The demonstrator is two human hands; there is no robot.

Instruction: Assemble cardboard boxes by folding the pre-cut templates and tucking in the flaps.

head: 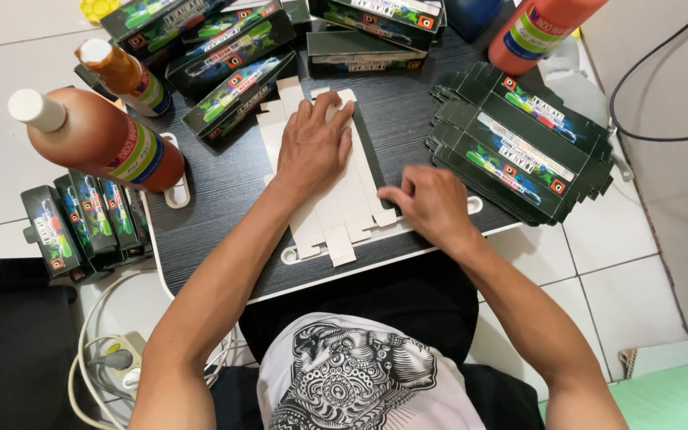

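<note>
flat cardboard blank (336, 215) lies white side up in the middle of the dark lap table (224, 239), a dark flap folded over along its right edge. left hand (314, 147) is spread flat on top, palm down, fingers pointing away, pinning the sheet. right hand (431, 205) sits at the blank's right edge with fingers curled in close, pinching or pressing the fold; whether it truly grips the flap i cannot tell from here.

a stack of unfolded dark blanks (523, 143) waits just to the right, finished green boxes (236, 91) crowd the far edge, and more boxes (81, 227) stand on the floor at the left. two brown bottles (97, 135) lean near the left hand, an orange bottle (539, 28) stands at the far right.

as i see it, the risk is a crooked crease if the sheet slides under the flat palm. the left elbow also passes close to the big brown bottle, and a nudge could roll it off the table's corner.
</note>
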